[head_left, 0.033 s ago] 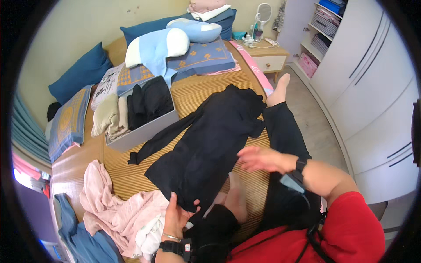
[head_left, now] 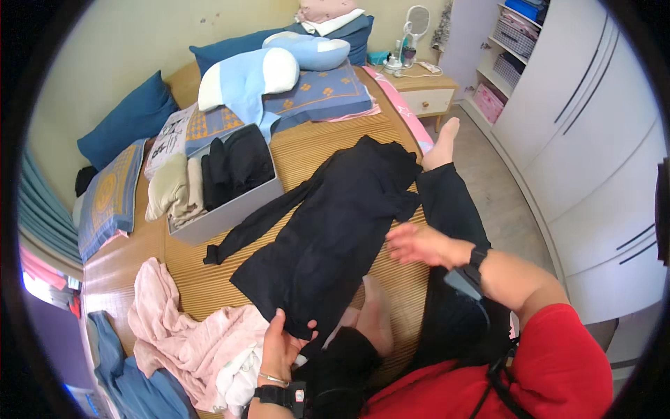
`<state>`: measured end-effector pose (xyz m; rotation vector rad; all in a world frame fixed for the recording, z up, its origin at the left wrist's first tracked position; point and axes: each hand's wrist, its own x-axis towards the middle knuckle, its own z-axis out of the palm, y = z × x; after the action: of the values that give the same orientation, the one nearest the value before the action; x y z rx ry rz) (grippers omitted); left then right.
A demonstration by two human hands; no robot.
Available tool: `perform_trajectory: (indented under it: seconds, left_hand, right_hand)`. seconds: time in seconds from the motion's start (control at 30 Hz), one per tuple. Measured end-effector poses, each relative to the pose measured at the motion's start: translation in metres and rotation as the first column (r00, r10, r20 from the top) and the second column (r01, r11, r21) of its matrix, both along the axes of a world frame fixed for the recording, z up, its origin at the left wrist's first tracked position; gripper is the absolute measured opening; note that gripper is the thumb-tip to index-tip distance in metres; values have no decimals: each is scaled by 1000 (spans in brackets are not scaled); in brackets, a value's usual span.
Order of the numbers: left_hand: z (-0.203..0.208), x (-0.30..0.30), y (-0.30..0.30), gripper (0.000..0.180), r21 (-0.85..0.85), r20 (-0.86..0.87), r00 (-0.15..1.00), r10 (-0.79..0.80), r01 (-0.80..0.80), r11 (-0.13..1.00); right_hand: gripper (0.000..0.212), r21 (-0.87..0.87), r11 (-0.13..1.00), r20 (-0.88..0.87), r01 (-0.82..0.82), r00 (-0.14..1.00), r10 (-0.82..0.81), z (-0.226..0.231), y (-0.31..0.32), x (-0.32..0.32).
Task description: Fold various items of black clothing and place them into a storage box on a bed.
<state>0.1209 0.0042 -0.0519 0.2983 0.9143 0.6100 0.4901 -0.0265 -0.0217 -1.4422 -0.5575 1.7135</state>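
A black long-sleeved top (head_left: 328,209) lies spread on the bamboo mat, one sleeve stretched to the left and its collar end pointing away from me. My left hand (head_left: 283,342) grips its near hem, thumb on top and some fingers underneath the cloth. Just right of the top, my right hand (head_left: 426,246) hovers with fingers stretched out and nothing in them. Left of the top stands a grey storage box (head_left: 230,213) holding folded black clothes (head_left: 241,160) and beige ones (head_left: 171,188).
A crumpled pink garment (head_left: 188,328) and a blue garment (head_left: 139,377) lie at the near left. Pillows (head_left: 248,77) line the bed's far side. My legs in black trousers (head_left: 453,209) flank the top. A nightstand (head_left: 426,94) and white wardrobe (head_left: 558,119) stand right.
My right hand has shifted slightly right and away from me. The left hand keeps its hold on the hem, and the top lies as before.
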Motion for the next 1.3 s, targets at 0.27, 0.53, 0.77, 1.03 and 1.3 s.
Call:
perform_trajectory:
  seconds: [0.27,0.53,0.77,1.03,1.3]
  left_hand:
    - [1,8,-5,23,254,-457,881,125,-5,967]
    - [3,3,-3,17,243,-485,848,211,-101,965]
    - [4,-1,-3,17,211,-505,838,206,-112,971]
    - [6,0,0,20,191,-484,850,208,-129,973]
    - [35,-13,13,32,484,-331,840,429,-239,842]
  right_hand:
    - [38,50,982,969,-183,246,-3,-32,25,57]
    - [19,128,986,989,-109,82,-120,-51,47,56]
    - [20,451,889,820,84,354,-449,-20,88,93]
    - [26,276,816,219,508,794,-568,-42,121,124]
    - [26,187,768,-171,613,790,-589,-39,123,121]
